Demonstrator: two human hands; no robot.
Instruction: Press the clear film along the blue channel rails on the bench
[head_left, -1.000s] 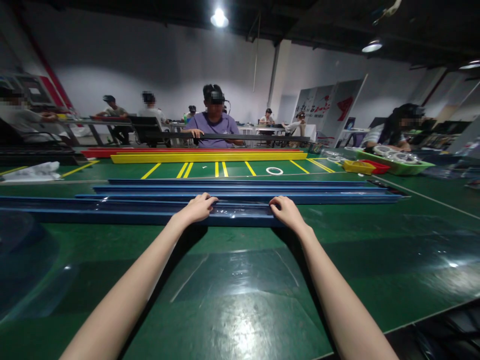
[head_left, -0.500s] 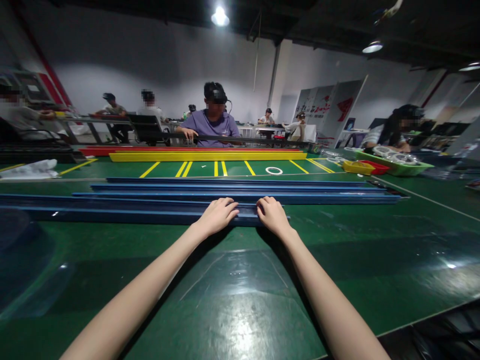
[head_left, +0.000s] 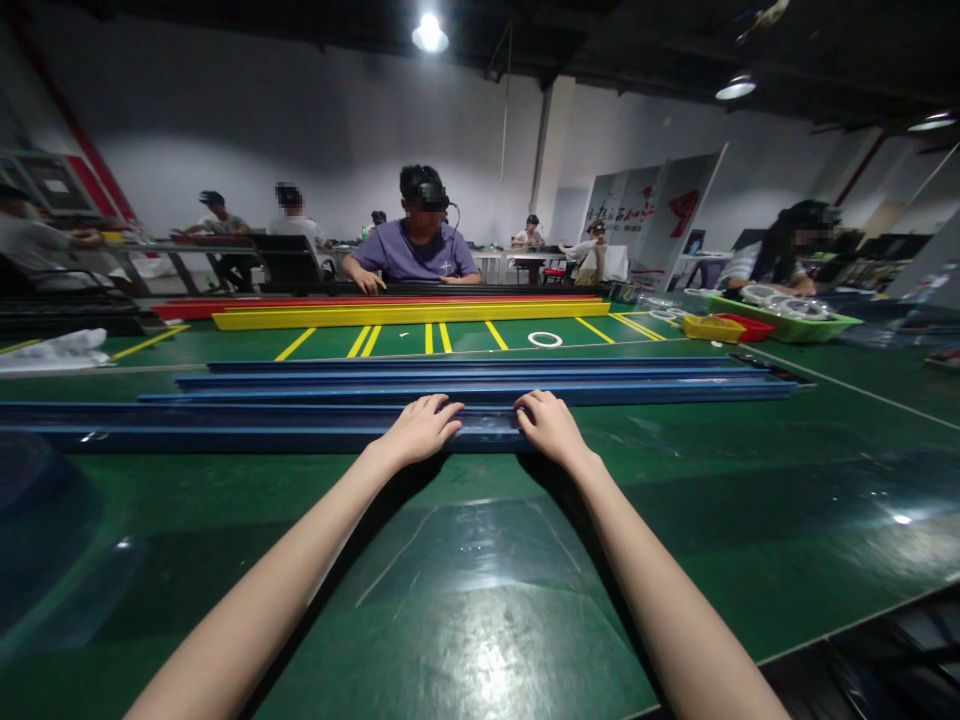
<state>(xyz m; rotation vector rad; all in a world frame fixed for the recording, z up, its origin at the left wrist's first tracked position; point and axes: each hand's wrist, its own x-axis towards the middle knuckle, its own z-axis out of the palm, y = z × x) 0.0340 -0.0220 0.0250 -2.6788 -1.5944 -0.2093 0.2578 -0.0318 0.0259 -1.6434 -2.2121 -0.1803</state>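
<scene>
A long dark-blue channel strip (head_left: 247,438) lies on the green table in front of me, running out past the left edge of the view. My left hand (head_left: 421,428) has its fingers curled over the channel's far rim a short way in from the right end. My right hand (head_left: 549,422) grips that right end, fingers bent over the far side. Between the two hands a short stretch of the channel's hollow shows. Just beyond it are several more blue channels (head_left: 480,385), side by side and parallel to it. Both thumbs are partly hidden.
Farther back lie a yellow strip (head_left: 412,316) and red strips (head_left: 195,308). A white ring (head_left: 545,340) rests among yellow tape lines. To the right stand a green basket (head_left: 817,328) and a yellow tray (head_left: 709,328). A co-worker in purple (head_left: 420,250) sits opposite.
My hands are slightly farther apart, the left having shifted left along the channel. The channel's right end has moved a little left. The co-worker's black strip opposite now sits lower.
</scene>
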